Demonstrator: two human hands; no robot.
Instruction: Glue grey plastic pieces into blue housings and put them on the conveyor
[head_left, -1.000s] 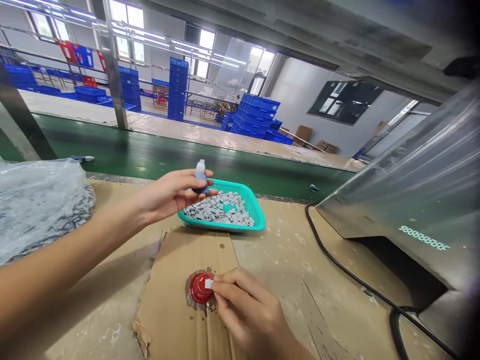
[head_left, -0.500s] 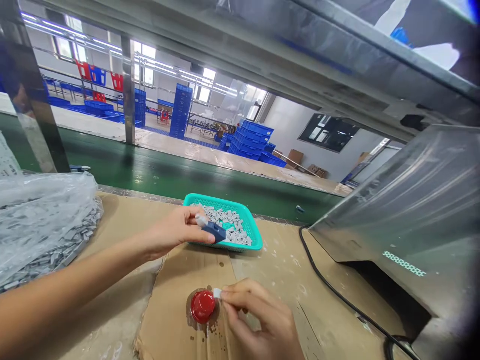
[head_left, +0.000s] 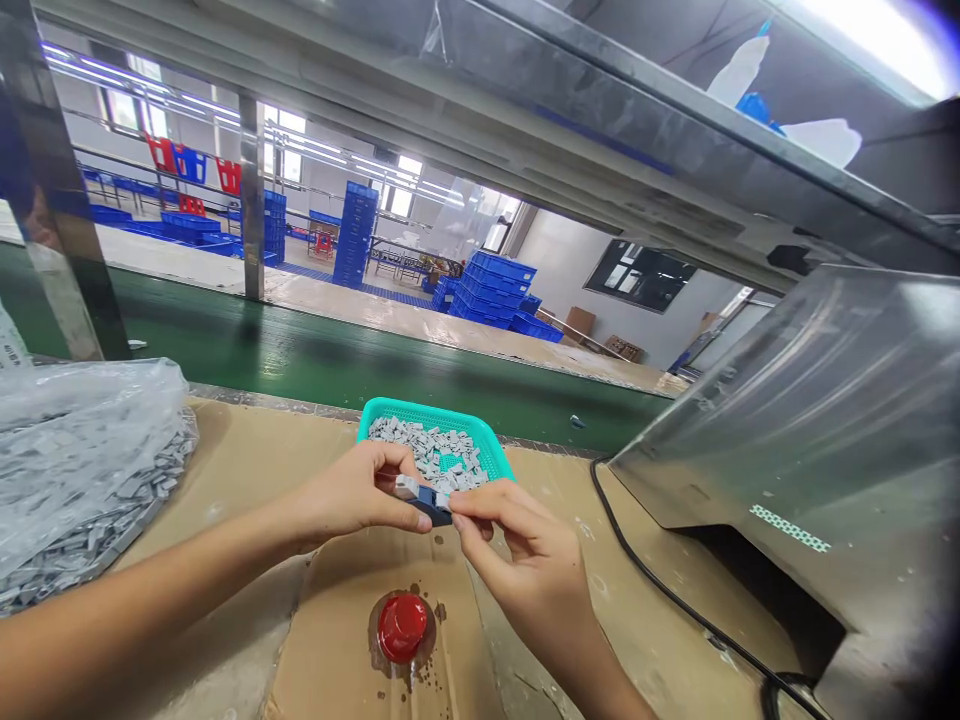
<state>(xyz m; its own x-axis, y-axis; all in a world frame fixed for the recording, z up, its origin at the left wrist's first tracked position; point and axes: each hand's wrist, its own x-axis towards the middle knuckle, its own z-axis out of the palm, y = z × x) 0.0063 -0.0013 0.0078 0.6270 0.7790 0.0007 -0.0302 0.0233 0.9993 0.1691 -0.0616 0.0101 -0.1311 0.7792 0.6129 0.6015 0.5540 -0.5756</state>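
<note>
Blue part (head_left: 427,497) is held in the nearly closed left hand (head_left: 352,495), small pale piece (head_left: 442,501) is pinched by the right hand (head_left: 529,550) at its end, basket (head_left: 491,447) just beyond both; square, steady alignment seems best kept.

Bright, cool light comes from ceiling tubes and distant windows that wash out to white, laying glare on the metal panel (head_left: 720,400) and green belt (head_left: 315,365) and soft shadows below the forearms, while the corners look stretched, darkened and blurred, fringed purple at upper right.
</note>
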